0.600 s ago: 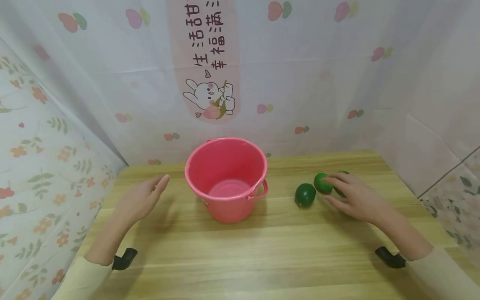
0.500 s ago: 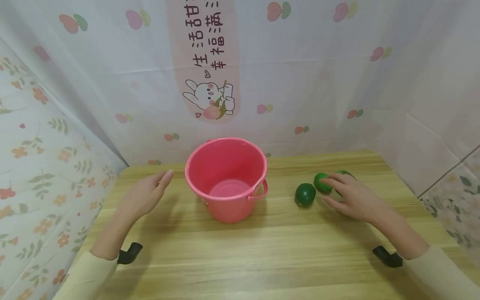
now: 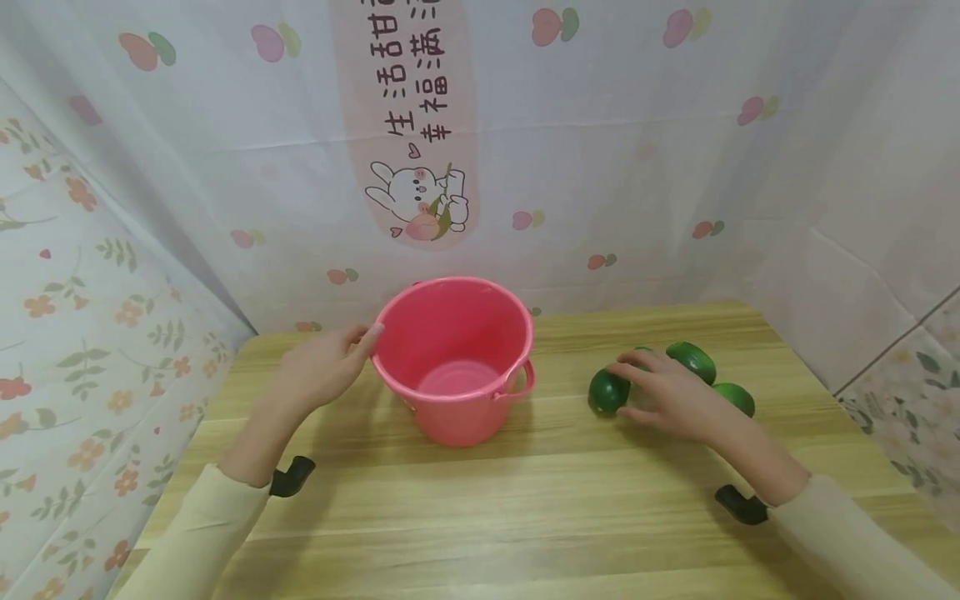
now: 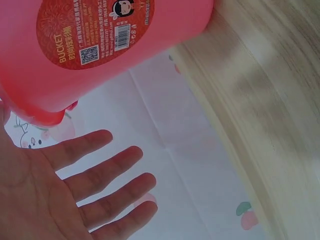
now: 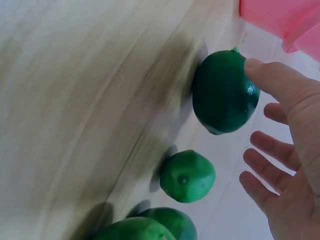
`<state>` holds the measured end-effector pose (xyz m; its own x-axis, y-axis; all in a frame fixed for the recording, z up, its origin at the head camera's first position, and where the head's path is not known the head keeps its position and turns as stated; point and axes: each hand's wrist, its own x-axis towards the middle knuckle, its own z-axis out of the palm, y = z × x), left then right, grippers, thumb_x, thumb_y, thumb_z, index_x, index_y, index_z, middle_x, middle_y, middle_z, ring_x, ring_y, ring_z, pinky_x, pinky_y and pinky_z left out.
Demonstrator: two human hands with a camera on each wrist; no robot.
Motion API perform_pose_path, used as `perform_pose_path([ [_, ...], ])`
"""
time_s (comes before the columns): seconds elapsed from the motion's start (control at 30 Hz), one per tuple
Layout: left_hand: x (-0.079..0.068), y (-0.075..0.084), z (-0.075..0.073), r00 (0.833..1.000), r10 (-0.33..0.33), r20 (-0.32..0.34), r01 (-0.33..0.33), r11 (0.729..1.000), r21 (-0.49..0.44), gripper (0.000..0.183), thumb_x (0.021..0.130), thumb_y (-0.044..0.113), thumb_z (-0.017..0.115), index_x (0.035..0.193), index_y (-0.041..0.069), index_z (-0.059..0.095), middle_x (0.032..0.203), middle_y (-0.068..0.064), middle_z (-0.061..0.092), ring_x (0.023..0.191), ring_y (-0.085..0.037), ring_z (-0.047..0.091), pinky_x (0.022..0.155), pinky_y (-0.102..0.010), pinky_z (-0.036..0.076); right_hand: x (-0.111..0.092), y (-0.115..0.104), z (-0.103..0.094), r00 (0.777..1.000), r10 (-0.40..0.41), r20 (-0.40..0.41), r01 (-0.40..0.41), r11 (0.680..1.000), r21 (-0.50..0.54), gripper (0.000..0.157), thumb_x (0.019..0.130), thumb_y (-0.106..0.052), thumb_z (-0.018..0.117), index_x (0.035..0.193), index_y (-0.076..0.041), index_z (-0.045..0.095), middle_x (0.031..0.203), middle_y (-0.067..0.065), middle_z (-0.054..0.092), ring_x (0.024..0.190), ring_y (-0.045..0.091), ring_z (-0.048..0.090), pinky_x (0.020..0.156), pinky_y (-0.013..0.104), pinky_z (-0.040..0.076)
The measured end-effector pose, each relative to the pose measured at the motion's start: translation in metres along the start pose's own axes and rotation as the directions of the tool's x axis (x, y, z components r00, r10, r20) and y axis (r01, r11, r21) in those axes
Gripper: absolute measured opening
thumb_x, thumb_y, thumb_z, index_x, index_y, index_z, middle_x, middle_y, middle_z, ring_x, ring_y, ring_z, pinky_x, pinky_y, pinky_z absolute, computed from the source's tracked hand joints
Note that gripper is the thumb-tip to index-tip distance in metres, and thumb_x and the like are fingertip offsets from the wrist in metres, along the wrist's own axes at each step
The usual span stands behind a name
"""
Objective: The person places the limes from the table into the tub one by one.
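Observation:
A pink bucket [image 3: 453, 417] stands on the wooden table, its inside bare to view. My left hand [image 3: 318, 371] is at its left rim, thumb tip right at the edge; in the left wrist view the fingers [image 4: 107, 172] spread straight below the bucket's red label. My right hand [image 3: 667, 392] reaches over a dark green lime-like fruit [image 5: 225, 95]. The thumb tip overlaps that fruit in the right wrist view, while the other fingers stay spread beyond it. A smaller bright green fruit [image 5: 187, 176] lies beside it, mostly hidden by the hand in the head view.
Two more green fruits, one striped [image 3: 692, 362] and one plain [image 3: 735, 398], lie behind and right of my right hand. The bucket's handle [image 3: 521, 382] hangs on its right side. A patterned curtain [image 3: 600, 167] borders the table's far edge.
My left hand has moved right and slightly up to the bucket's rim. My right hand has shifted left to the dark fruit, uncovering the two fruits on the right.

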<state>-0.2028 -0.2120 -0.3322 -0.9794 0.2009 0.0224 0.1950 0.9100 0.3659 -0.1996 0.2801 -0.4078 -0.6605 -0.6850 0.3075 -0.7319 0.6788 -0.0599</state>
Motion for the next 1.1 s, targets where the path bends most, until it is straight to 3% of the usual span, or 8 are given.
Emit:
perform_pose_path([
  [0.07, 0.001, 0.001, 0.001, 1.000, 0.001, 0.006, -0.001, 1.000, 0.013, 0.070, 0.091, 0.068, 0.023, 0.133, 0.017, 0.049, 0.116, -0.005, 0.059, 0.097, -0.027, 0.058, 0.068, -0.051, 0.047, 0.002, 0.000, 0.002, 1.000, -0.001, 0.017, 0.001, 1.000, -0.001, 0.064, 0.072, -0.030, 0.081, 0.127, -0.008, 0.055, 0.120, 0.013, 0.051, 0.106, 0.035, 0.050, 0.088, 0.060, 0.035],
  [0.5, 0.004, 0.002, 0.005, 0.999, 0.032, 0.023, -0.034, 0.996, 0.078, 0.076, 0.090, 0.069, 0.020, 0.134, 0.013, 0.048, 0.113, -0.008, 0.060, 0.096, -0.028, 0.058, 0.071, -0.051, 0.047, 0.006, -0.001, 0.009, 0.991, 0.044, 0.130, -0.047, 0.999, 0.021, 0.066, 0.072, -0.028, 0.082, 0.128, -0.009, 0.053, 0.120, 0.009, 0.049, 0.105, 0.028, 0.049, 0.083, 0.042, 0.044],
  [0.8, 0.004, 0.003, 0.006, 0.999, 0.033, -0.009, -0.032, 0.990, 0.136, 0.061, 0.095, 0.061, 0.019, 0.112, 0.017, 0.058, 0.072, 0.000, 0.054, 0.073, -0.023, 0.054, 0.057, -0.043, 0.040, 0.008, -0.002, 0.013, 0.989, 0.065, 0.136, -0.067, 0.998, 0.011, 0.063, 0.073, -0.028, 0.081, 0.127, -0.009, 0.054, 0.118, 0.009, 0.049, 0.102, 0.025, 0.051, 0.079, 0.039, 0.047],
  [1.1, 0.003, -0.001, 0.007, 1.000, 0.001, 0.011, -0.002, 0.990, 0.138, 0.068, 0.095, 0.062, 0.015, 0.125, 0.016, 0.055, 0.089, -0.004, 0.059, 0.087, -0.028, 0.057, 0.066, -0.051, 0.042, 0.013, -0.001, 0.017, 0.997, 0.038, 0.072, -0.036, 0.999, -0.032, 0.061, 0.071, -0.027, 0.080, 0.124, -0.008, 0.057, 0.113, 0.010, 0.052, 0.088, 0.021, 0.057, 0.061, 0.032, 0.049],
])
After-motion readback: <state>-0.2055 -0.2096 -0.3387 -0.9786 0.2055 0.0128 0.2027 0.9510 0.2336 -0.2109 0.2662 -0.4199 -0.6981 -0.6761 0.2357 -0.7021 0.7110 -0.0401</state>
